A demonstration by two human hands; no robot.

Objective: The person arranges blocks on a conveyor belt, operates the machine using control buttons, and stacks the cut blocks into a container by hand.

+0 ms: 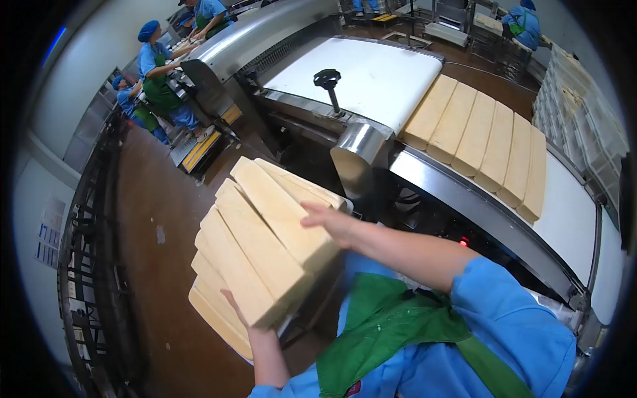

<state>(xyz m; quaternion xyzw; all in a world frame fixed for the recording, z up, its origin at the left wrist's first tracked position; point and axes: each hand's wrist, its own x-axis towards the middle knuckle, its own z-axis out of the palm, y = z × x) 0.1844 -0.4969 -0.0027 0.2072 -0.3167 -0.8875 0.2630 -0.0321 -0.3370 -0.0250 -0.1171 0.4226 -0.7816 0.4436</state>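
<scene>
Right fingers (pixel 312 215), part-spread, and left fingers (pixel 230 300), partly hidden, grasp pale blocks (pixel 255 235) from opposite sides.

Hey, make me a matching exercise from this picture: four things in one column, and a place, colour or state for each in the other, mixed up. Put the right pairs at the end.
Things
1. Worn apron
2. Black knob
3. Row of pale blocks
4. Left hand

Places, colours, states
A. Side by side on the conveyor
B. Touching the loose pile of blocks
C. Green
D. Atop an upright metal post

Right pairs: 1-C, 2-D, 3-A, 4-B
</scene>
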